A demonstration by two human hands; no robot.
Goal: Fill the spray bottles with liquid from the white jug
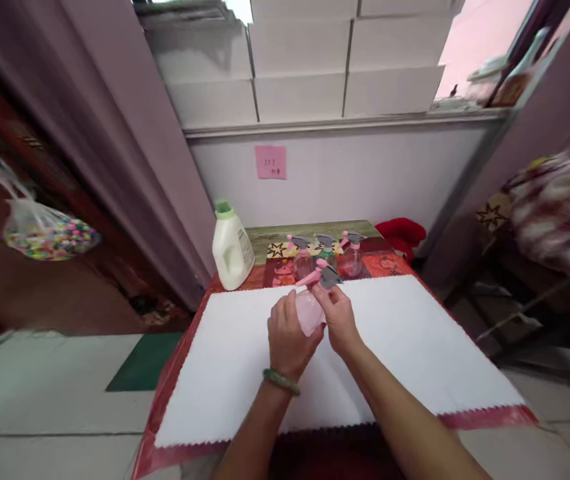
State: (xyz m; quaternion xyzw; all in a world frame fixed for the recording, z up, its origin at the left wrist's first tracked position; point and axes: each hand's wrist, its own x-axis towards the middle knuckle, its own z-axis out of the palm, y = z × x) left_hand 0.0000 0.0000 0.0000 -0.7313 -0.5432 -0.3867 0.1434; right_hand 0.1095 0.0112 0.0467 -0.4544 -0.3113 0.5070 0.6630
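Observation:
Between my two hands, above the white mat (235, 373), is a spray bottle (309, 313) with a translucent pale pink body and a pink and grey trigger head (325, 275). My left hand (289, 333), with a green bangle at the wrist, wraps round the bottle's body. Up at the neck, just under the trigger head, the fingers of my right hand (339, 317) are closed on the bottle. Behind it stand three more spray bottles: a pinkish one (303, 265), a green one (327, 252) and another pink one (351, 261).
A white jug with a green cap (233, 250) stands at the table's back left. Behind the table is a wall with a pink note (271, 163). A bag of colourful bits (49, 237) hangs at left. Red cloth (401, 235) lies beyond the back right corner.

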